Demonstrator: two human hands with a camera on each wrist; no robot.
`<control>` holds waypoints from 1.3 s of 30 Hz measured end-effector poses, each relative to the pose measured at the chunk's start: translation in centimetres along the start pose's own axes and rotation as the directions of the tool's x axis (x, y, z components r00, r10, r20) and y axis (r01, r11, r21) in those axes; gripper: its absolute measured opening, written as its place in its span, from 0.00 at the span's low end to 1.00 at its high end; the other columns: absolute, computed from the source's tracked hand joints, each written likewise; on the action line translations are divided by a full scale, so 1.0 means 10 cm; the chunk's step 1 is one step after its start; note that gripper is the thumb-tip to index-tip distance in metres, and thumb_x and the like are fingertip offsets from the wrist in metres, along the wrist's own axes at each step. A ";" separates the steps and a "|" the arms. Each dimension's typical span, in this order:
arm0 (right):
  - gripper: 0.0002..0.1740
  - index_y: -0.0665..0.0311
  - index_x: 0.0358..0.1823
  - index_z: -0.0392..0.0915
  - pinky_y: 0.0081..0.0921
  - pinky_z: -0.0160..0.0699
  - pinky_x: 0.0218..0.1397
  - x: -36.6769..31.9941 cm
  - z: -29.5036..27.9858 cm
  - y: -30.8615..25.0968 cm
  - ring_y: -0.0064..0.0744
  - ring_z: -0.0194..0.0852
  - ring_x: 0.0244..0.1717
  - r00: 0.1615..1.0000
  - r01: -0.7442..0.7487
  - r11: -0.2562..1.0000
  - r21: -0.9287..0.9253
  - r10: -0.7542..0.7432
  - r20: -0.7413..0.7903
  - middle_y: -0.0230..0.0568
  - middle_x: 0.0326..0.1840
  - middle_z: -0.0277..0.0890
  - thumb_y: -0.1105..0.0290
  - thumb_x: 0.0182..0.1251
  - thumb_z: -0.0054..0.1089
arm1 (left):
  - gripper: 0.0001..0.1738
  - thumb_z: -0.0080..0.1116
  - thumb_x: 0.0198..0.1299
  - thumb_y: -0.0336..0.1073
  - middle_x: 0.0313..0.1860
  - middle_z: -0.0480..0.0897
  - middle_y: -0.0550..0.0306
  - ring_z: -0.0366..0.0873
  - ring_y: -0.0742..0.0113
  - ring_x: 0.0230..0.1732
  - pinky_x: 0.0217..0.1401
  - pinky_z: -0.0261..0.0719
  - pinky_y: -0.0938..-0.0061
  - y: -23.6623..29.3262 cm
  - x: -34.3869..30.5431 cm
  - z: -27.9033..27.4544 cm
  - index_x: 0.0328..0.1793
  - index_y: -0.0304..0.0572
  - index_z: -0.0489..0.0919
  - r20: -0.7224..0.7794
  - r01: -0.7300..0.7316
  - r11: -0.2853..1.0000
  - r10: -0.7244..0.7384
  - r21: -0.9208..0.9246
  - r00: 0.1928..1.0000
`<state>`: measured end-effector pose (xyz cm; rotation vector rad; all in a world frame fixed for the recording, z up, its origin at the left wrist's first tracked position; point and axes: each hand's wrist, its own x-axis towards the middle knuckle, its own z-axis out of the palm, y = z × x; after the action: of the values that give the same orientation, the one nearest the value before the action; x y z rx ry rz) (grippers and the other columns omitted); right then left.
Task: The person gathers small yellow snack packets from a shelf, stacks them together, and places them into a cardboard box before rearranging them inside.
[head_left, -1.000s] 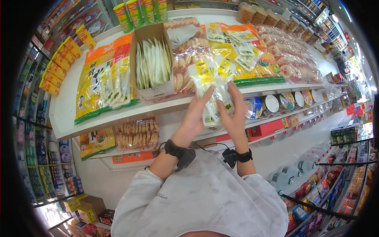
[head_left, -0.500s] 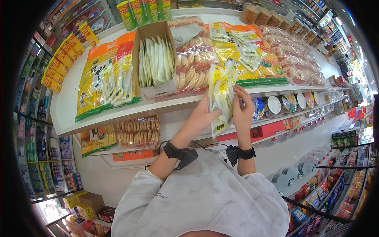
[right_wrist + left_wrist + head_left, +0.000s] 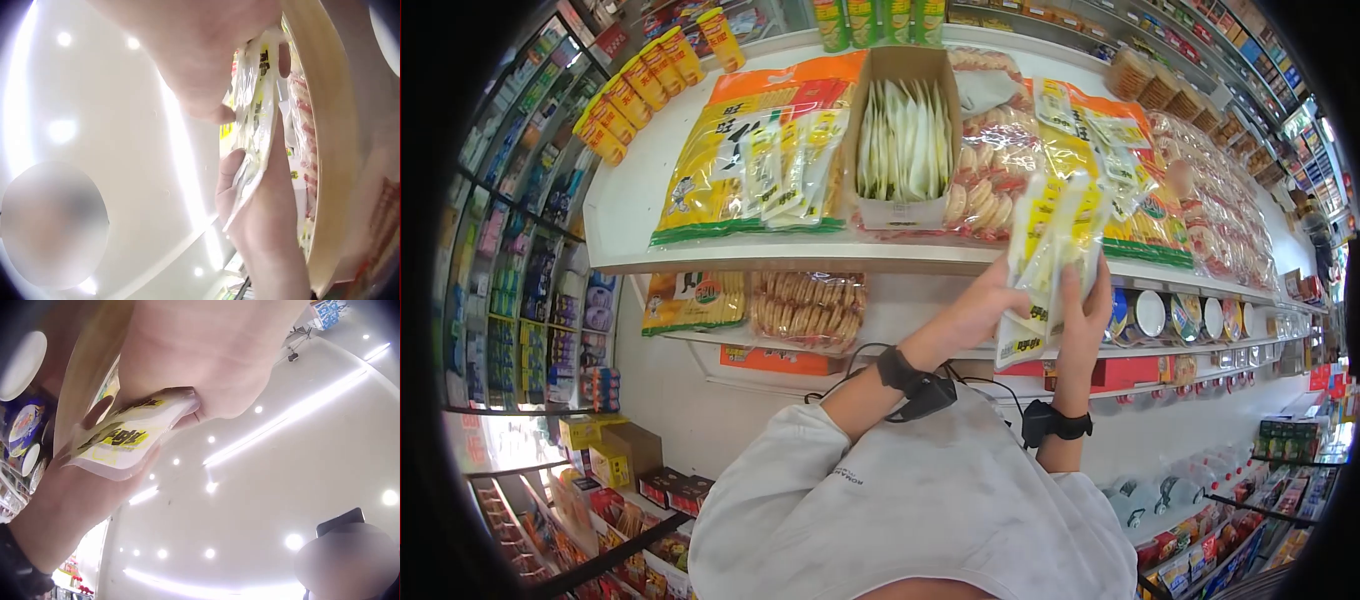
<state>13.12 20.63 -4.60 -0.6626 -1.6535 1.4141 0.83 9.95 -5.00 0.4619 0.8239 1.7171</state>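
Note:
A small stack of flat white-and-yellow snack packets (image 3: 1048, 240) is held upright in front of the shelf edge, between both hands. My left hand (image 3: 975, 308) grips the stack from its left side; in the right wrist view its thumb (image 3: 232, 167) lies across the packets. On the other side my right hand (image 3: 1084, 305) holds the same packets, thumb on the near face and fingers behind. Printed lower ends of the packets (image 3: 119, 440) show between the hands in the left wrist view. An open cardboard box (image 3: 908, 214) of similar packets stands on the shelf, left of the hands.
The white shelf (image 3: 625, 235) carries a large yellow snack bag (image 3: 705, 185) with loose packets on it, another yellow bag (image 3: 1145, 240) at right, and red-wrapped biscuit bags (image 3: 1220, 200). Yellow canisters (image 3: 635, 90) line its left side. Round tubs (image 3: 1150, 312) sit on the lower shelf.
The head view has swung left, so the shelf appears further right. Both hands have shifted their hold on the packets, which spread apart, bunched together, and now stand as a more even stack.

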 end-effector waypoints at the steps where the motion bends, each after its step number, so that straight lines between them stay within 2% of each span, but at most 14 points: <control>1: 0.37 0.78 0.81 0.62 0.34 0.69 0.77 0.02 0.00 -0.02 0.37 0.71 0.74 0.999 -0.038 0.998 0.044 0.038 -0.010 0.55 0.77 0.71 0.66 0.80 0.65 | 0.44 0.55 0.58 0.16 0.73 0.77 0.51 0.76 0.61 0.73 0.74 0.77 0.66 -0.04 0.01 0.01 0.85 0.37 0.63 0.009 -0.053 0.997 0.053 0.060 0.999; 6: 0.34 0.78 0.79 0.63 0.32 0.70 0.75 -0.02 0.13 -0.10 0.34 0.74 0.71 0.996 -0.005 0.998 0.070 0.011 -0.092 0.52 0.73 0.75 0.65 0.82 0.64 | 0.36 0.62 0.76 0.31 0.77 0.75 0.51 0.72 0.65 0.77 0.78 0.73 0.67 -0.26 0.11 0.07 0.86 0.37 0.61 0.064 -0.327 0.872 0.326 0.365 0.943; 15: 0.33 0.73 0.84 0.59 0.31 0.67 0.78 -0.05 0.17 -0.16 0.35 0.69 0.76 0.999 0.032 0.995 0.090 -0.035 0.028 0.51 0.76 0.70 0.74 0.83 0.56 | 0.33 0.67 0.74 0.32 0.72 0.80 0.51 0.78 0.66 0.70 0.73 0.78 0.67 -0.01 0.00 0.05 0.82 0.36 0.68 0.094 -0.329 0.761 0.336 0.560 0.937; 19: 0.35 0.72 0.87 0.53 0.35 0.57 0.84 -0.02 0.09 -0.15 0.38 0.63 0.81 0.988 -0.083 0.988 0.128 0.065 0.144 0.51 0.80 0.66 0.75 0.84 0.52 | 0.33 0.67 0.73 0.32 0.70 0.82 0.51 0.79 0.66 0.70 0.72 0.78 0.66 0.02 0.09 0.04 0.81 0.36 0.69 0.120 -0.438 0.739 0.444 0.512 0.888; 21: 0.35 0.71 0.87 0.51 0.35 0.57 0.84 0.00 0.06 -0.15 0.38 0.62 0.81 0.969 -0.011 0.995 0.100 -0.014 0.245 0.51 0.81 0.65 0.75 0.84 0.51 | 0.34 0.69 0.71 0.31 0.69 0.82 0.51 0.79 0.65 0.70 0.72 0.78 0.65 0.14 0.13 0.09 0.81 0.36 0.69 0.140 -0.520 0.717 0.520 0.464 0.842; 23: 0.37 0.68 0.88 0.50 0.36 0.56 0.86 -0.03 0.07 -0.05 0.38 0.60 0.83 0.969 0.008 0.982 0.187 -0.053 0.240 0.50 0.84 0.61 0.72 0.84 0.53 | 0.41 0.69 0.65 0.28 0.74 0.78 0.45 0.78 0.56 0.72 0.76 0.73 0.64 0.34 0.20 0.13 0.84 0.37 0.66 0.337 -0.666 0.467 0.607 0.582 0.720; 26: 0.39 0.66 0.88 0.50 0.39 0.58 0.87 0.03 0.06 0.41 0.41 0.60 0.84 0.961 -0.148 0.620 0.771 -0.093 0.259 0.47 0.87 0.57 0.67 0.83 0.58 | 0.45 0.74 0.58 0.27 0.75 0.77 0.42 0.77 0.48 0.72 0.78 0.72 0.62 0.46 0.28 0.20 0.83 0.39 0.67 0.429 -0.742 0.265 0.677 0.616 0.598; 29: 0.33 0.66 0.85 0.58 0.47 0.53 0.89 0.30 0.04 0.99 0.42 0.58 0.86 0.856 -0.054 0.425 0.904 -0.447 0.261 0.47 0.85 0.63 0.57 0.87 0.47 | 0.45 0.78 0.57 0.30 0.76 0.76 0.45 0.79 0.53 0.71 0.77 0.74 0.61 0.45 0.57 0.16 0.80 0.37 0.69 0.409 -0.782 0.173 0.774 0.598 0.484; 30: 0.31 0.65 0.84 0.60 0.44 0.54 0.89 0.47 -0.02 1.25 0.41 0.60 0.85 0.884 0.132 0.714 0.687 -0.398 0.244 0.47 0.84 0.64 0.58 0.88 0.46 | 0.44 0.79 0.58 0.31 0.76 0.76 0.46 0.80 0.57 0.70 0.77 0.75 0.61 0.42 0.70 0.10 0.80 0.36 0.69 0.393 -0.792 0.150 0.804 0.592 0.446; 31: 0.29 0.64 0.83 0.61 0.42 0.55 0.88 0.64 -0.08 1.50 0.40 0.61 0.83 0.910 0.290 0.923 0.254 -0.348 0.226 0.47 0.82 0.66 0.58 0.89 0.45 | 0.43 0.81 0.55 0.30 0.75 0.77 0.46 0.80 0.55 0.71 0.75 0.77 0.60 0.43 0.84 0.05 0.77 0.36 0.72 0.368 -0.777 0.215 0.785 0.592 0.498; 32: 0.27 0.64 0.82 0.63 0.39 0.56 0.88 0.80 -0.14 1.75 0.39 0.62 0.82 0.932 0.330 0.932 -0.150 -0.296 0.207 0.48 0.80 0.68 0.59 0.90 0.43 | 0.43 0.80 0.55 0.30 0.75 0.77 0.45 0.80 0.55 0.70 0.74 0.77 0.61 0.36 0.86 -0.02 0.77 0.36 0.72 0.345 -0.699 0.147 0.787 0.700 0.511; 34: 0.30 0.66 0.83 0.60 0.38 0.57 0.87 0.90 0.10 1.25 0.38 0.62 0.81 0.956 0.242 0.966 -0.097 -0.220 0.194 0.48 0.81 0.66 0.60 0.89 0.46 | 0.41 0.80 0.55 0.29 0.74 0.78 0.44 0.81 0.55 0.69 0.72 0.79 0.62 0.31 0.93 -0.14 0.75 0.36 0.74 0.300 -0.501 -0.006 0.807 0.866 0.508; 35: 0.31 0.68 0.84 0.58 0.38 0.58 0.86 0.85 0.20 0.86 0.38 0.62 0.81 0.963 0.175 0.985 0.004 -0.172 0.210 0.49 0.81 0.65 0.60 0.88 0.47 | 0.40 0.80 0.56 0.29 0.72 0.80 0.43 0.82 0.56 0.68 0.71 0.79 0.62 0.31 0.92 -0.14 0.75 0.36 0.75 0.206 -0.526 0.169 0.789 0.833 0.579; 39: 0.37 0.71 0.86 0.51 0.36 0.59 0.84 0.77 0.32 0.23 0.37 0.62 0.81 0.962 0.070 0.982 0.175 -0.113 0.247 0.51 0.83 0.62 0.62 0.86 0.52 | 0.42 0.80 0.58 0.31 0.64 0.86 0.45 0.83 0.61 0.64 0.68 0.81 0.65 0.32 0.83 -0.16 0.79 0.35 0.73 0.092 -0.514 0.404 0.712 0.757 0.696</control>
<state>6.17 25.84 -4.92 -0.3141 -1.7156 1.6005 -4.93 16.95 -4.57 1.2785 1.7375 2.0845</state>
